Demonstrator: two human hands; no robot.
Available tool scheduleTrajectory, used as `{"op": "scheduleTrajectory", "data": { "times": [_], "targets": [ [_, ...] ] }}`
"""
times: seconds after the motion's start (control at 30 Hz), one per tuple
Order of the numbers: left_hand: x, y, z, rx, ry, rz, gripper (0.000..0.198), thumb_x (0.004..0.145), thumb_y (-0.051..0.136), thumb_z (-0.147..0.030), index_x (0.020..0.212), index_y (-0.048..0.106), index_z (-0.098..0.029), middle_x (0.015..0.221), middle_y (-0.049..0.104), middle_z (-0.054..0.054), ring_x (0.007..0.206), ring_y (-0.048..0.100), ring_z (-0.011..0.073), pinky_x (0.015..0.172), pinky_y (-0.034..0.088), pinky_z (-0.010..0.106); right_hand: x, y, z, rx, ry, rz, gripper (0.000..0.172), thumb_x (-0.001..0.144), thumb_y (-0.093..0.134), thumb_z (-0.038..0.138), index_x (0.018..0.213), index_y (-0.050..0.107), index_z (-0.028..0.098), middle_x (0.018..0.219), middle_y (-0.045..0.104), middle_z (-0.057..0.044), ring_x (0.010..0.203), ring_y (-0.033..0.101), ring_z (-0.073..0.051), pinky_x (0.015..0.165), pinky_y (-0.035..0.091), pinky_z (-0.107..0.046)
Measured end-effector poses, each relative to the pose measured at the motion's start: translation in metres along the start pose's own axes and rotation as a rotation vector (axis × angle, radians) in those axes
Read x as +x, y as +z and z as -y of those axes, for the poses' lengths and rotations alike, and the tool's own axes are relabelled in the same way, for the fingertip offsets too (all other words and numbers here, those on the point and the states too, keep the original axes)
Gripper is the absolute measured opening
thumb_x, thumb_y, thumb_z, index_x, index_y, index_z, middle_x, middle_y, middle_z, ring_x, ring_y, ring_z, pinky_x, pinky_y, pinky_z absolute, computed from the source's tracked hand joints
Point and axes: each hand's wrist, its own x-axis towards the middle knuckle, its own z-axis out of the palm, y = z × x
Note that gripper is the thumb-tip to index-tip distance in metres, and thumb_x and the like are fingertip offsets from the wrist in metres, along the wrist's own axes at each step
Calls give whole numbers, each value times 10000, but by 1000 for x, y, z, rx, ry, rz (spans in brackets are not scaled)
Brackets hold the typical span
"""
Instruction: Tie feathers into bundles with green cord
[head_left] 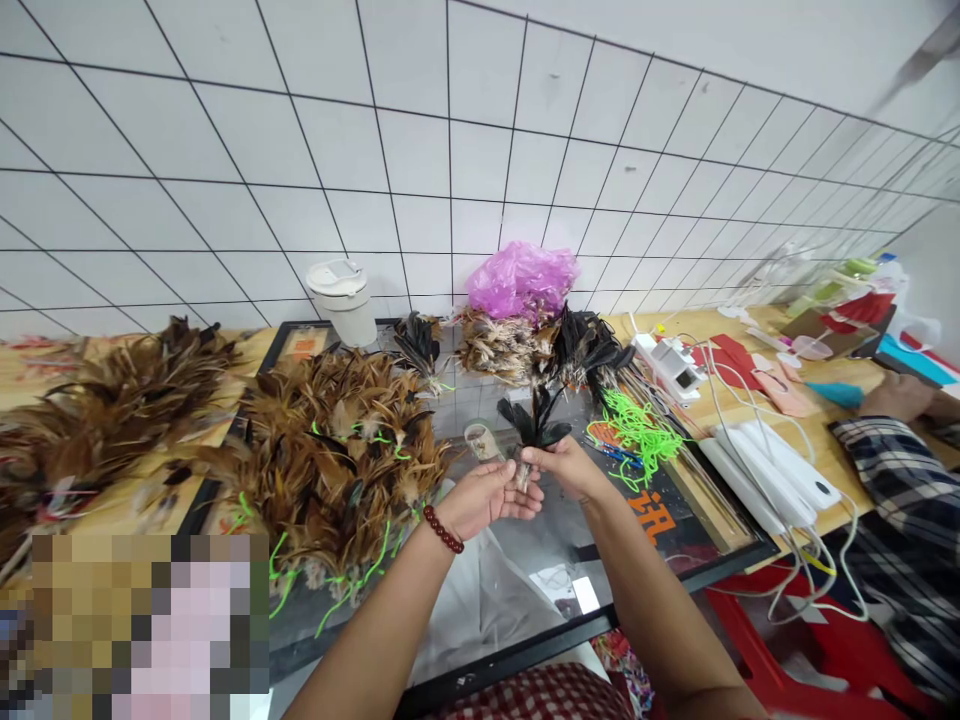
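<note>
Right now, both hands meet in the middle of the table. The left hand (491, 495) is curled shut around the bottom of a little bunch of dark feathers (534, 420). The right hand (570, 465) pinches the same stems from the 3 o'clock side. The feather tips stick up toward 12 o'clock, fanned out like a small black flower. The bunch is up off the shiny table top (705, 530), just above the two hands.

I think the good way to do this bit is to squeeze low down on the stems, where they are stiff, and not on the soft fluffy part. Both hands should hold firm but gentle, so no feather slips out or bends. It would help to line up the stem ends so they sit even.

A small roll (480, 440) sits just beside the hands at 11 o'clock; I cannot tell what it is made of. A big pile of brown feathers (337, 450) lies at 9 o'clock. Green cords (637, 430) lie near at 2 o'clock. A pink bag (521, 280) and a white cup (345, 300) stand far back at 12 and 11 o'clock. Another person's checked sleeve (892, 470) rests well apart at 3 o'clock.
</note>
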Motion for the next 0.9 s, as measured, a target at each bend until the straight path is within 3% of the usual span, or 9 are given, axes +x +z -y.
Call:
{"op": "scheduleTrajectory", "data": {
  "times": [0.13,0.27,0.43,0.53,0.6,0.73,0.9],
  "targets": [
    [4,4,1,84,32,-107,378,717,750,-404,894,657,-83,819,711,144,707,685,187,715,544,333,4,-1,-3,-128,-43,-37,365,616,787,456,613,594,146,546,548,24,496,463,-83,503,393,-238],
    [9,8,11,223,71,-251,311,699,752,-382,738,625,-101,585,634,46,464,580,120,486,475,250,5,3,-7,-227,-36,-37,404,650,743,500,578,538,159,491,486,39,460,423,-79,463,353,-230],
    [9,8,9,73,215,-276,314,690,749,-394,742,621,-112,567,591,7,468,540,87,424,381,192,7,-5,-7,-274,-230,-184,328,686,726,455,785,589,174,628,537,29,579,480,-104,562,399,-238],
    [8,6,3,-69,310,-332,326,670,776,-380,758,605,-117,623,615,8,499,536,67,436,364,173,7,-20,-5,-567,-270,-366,289,739,680,414,886,635,169,696,572,2,608,493,-118,594,393,-251],
    [9,6,2,-107,358,-367,339,660,786,-376,777,601,-117,640,625,9,503,535,64,438,362,172,6,-27,-4,-866,-239,-415,233,755,665,381,857,667,172,738,611,-27,668,530,-142,640,388,-264],
    [11,7,4,-108,382,-405,361,650,790,-388,792,600,-116,626,627,8,498,542,75,440,372,183,4,-24,-6,-1220,-105,-350,151,769,665,339,803,686,194,775,663,-54,737,578,-171,645,353,-264],
    [11,9,7,-96,401,-433,328,684,768,-379,789,606,-114,628,639,18,509,572,91,457,411,196,4,-13,-8,-1257,-77,-319,139,829,557,215,756,666,169,841,680,-112,746,590,-186,649,352,-278]
  ]
}}
